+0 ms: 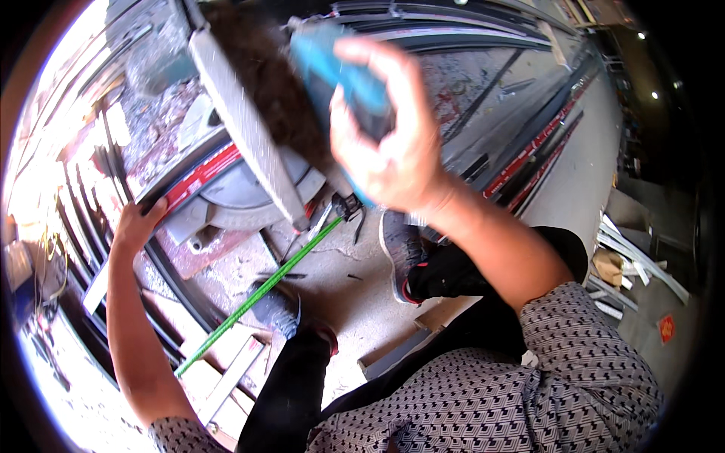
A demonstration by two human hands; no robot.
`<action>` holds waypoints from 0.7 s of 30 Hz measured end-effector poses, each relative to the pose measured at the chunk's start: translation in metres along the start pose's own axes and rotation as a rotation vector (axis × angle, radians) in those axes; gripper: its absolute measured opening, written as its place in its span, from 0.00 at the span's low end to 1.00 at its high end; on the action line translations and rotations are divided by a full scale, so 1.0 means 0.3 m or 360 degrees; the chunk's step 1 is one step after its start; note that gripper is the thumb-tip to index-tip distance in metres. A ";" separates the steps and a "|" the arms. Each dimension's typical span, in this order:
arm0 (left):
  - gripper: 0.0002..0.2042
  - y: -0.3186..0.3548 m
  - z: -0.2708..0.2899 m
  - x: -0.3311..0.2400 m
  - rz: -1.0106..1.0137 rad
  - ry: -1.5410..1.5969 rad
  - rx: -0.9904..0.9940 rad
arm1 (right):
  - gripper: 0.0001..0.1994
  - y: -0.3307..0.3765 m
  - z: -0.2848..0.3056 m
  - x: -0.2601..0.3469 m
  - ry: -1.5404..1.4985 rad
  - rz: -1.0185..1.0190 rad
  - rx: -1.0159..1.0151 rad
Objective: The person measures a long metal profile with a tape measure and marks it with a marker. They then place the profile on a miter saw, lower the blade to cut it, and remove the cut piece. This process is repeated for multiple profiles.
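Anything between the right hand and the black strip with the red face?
Yes: in this view, a grey metal plate slants between the right hand, on the teal tool, and the red-faced black strip.

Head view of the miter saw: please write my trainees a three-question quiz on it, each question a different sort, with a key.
1. Multiple choice: What is the left hand touching? A) a wrench; B) a red-striped dark bar; C) a cardboard box.
2. True or false: The right hand is down on the floor.
3. Fill in the blank: The long, thin cord running past the left shoe is ____ in colour.

Key:
1. B.
2. False; it is on the teal handle of the miter saw.
3. green.
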State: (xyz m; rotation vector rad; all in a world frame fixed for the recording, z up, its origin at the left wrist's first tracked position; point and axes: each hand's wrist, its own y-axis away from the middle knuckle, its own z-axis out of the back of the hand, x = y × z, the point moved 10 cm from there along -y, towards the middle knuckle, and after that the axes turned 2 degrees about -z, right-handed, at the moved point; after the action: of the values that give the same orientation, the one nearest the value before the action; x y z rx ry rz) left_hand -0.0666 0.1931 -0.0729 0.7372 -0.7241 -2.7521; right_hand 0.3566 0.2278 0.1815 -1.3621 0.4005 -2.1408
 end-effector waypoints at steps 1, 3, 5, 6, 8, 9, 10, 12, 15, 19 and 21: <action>0.34 0.006 -0.003 -0.002 0.0068 -0.0068 0.0051 | 0.21 -0.071 0.021 0.054 0.0173 0.0221 -0.0084; 0.33 0.043 0.003 -0.008 0.0075 -0.0064 0.0019 | 0.17 -0.174 0.007 0.020 0.0619 0.0059 0.0072; 0.32 0.104 0.012 0.015 0.0060 0.0008 -0.0043 | 0.16 -0.300 -0.012 0.065 0.0365 0.0167 0.0077; 0.32 0.135 0.006 0.025 0.0100 0.0017 -0.0029 | 0.14 -0.376 -0.033 0.059 0.0147 -0.0063 0.0183; 0.35 0.122 -0.023 -0.065 0.0020 0.0009 -0.0041 | 0.12 -0.525 -0.021 0.060 -0.0042 -0.0527 0.0352; 0.36 0.141 -0.025 -0.068 0.0013 0.0001 -0.0047 | 0.11 -0.581 -0.014 0.035 -0.0166 -0.0393 0.0433; 0.38 0.183 -0.016 -0.052 0.0013 -0.0033 -0.0095 | 0.08 -0.637 -0.032 0.000 -0.0069 -0.0487 0.0318; 0.39 0.262 -0.008 -0.041 0.0059 0.0013 -0.0148 | 0.06 -0.817 -0.113 -0.147 -0.0073 -0.0297 0.0639; 0.40 0.435 0.026 0.018 0.0130 -0.0033 -0.0207 | 0.10 -0.873 -0.174 -0.163 -0.0221 -0.0601 0.0699; 0.37 0.628 -0.030 0.001 0.0194 0.0157 -0.0220 | 0.10 -0.959 -0.184 -0.243 -0.0249 -0.0820 0.0677; 0.38 0.738 -0.076 0.004 0.0264 0.0254 -0.0263 | 0.11 -1.028 -0.229 -0.312 -0.0407 -0.0803 0.0878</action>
State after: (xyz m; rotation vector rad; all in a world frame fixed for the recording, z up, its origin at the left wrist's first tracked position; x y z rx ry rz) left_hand -0.0414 -0.0067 0.0216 0.8101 -0.4950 -2.5324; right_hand 0.2328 0.5264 0.2456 -1.4657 -0.6559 -2.1689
